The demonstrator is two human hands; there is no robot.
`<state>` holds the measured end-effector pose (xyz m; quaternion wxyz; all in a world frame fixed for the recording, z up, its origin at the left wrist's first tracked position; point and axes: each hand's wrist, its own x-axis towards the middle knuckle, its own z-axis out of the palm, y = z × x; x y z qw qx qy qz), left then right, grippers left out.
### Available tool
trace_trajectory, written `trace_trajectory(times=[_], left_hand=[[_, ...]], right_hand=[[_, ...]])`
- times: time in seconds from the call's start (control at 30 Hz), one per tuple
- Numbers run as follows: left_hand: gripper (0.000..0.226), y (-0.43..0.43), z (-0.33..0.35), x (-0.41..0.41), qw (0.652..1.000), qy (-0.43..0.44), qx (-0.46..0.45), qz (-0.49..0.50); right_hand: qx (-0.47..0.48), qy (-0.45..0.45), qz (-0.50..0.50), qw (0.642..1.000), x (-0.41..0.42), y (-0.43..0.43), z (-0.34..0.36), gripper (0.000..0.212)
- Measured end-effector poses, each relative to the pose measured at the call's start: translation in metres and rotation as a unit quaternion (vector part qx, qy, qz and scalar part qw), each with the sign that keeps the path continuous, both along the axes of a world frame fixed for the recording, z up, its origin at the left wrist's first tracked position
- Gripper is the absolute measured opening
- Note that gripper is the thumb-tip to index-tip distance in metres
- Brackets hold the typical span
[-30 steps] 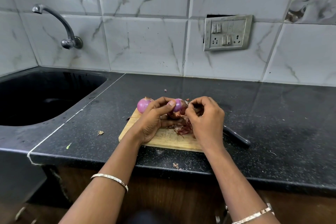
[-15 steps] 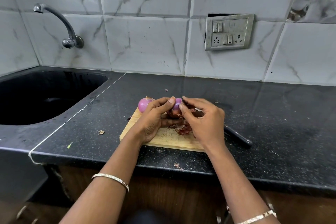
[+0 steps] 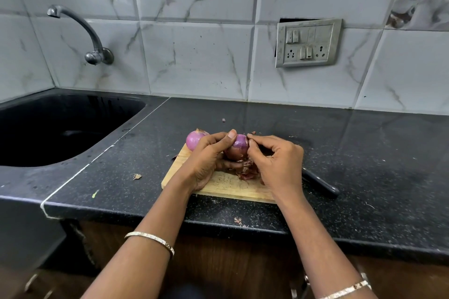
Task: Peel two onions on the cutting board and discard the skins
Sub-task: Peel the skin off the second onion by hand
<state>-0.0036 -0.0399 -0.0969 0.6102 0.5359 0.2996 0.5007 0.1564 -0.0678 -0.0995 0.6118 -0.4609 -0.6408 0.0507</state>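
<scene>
A black speckled countertop (image 3: 364,153) runs below a wall of grey marbled tiles (image 3: 194,56). A dark sink (image 3: 73,109) is sunk into its left end, with a curved metal tap (image 3: 80,29) fixed to the wall above it. A metal switch and socket panel (image 3: 308,42) hangs slightly tilted on the wall toward the right. A black knife handle (image 3: 320,183) lies on the countertop near the front edge, right of centre. A green fleck (image 3: 95,193) sits near the front-left corner. A brown wooden cabinet front (image 3: 230,262) shows below the front edge.
</scene>
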Motion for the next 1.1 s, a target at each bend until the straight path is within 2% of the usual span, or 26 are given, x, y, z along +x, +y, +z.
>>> trace_trajectory(times=[0.3,0.6,0.9,1.1], left_hand=[[0.048,0.0009,0.0000,0.0004,1.000,-0.012,-0.008,0.024],[0.050,-0.0004,-0.0007,0.0006,0.999,-0.009,0.006,0.030],[0.055,0.0017,-0.0036,-0.0001,1.000,0.010,0.020,0.022],[0.047,0.0027,-0.0043,-0.0009,1.000,0.017,0.020,0.009]], right_hand=[[0.003,-0.003,0.008,1.000,-0.0028,-0.0059,0.0025,0.018],[0.009,0.012,0.012,1.000,-0.0022,-0.0049,0.0029,0.010],[0.019,-0.072,-0.057,0.996,-0.0027,-0.0013,-0.0012,0.005],[0.008,-0.051,-0.065,0.997,-0.0024,-0.0013,-0.0001,0.005]])
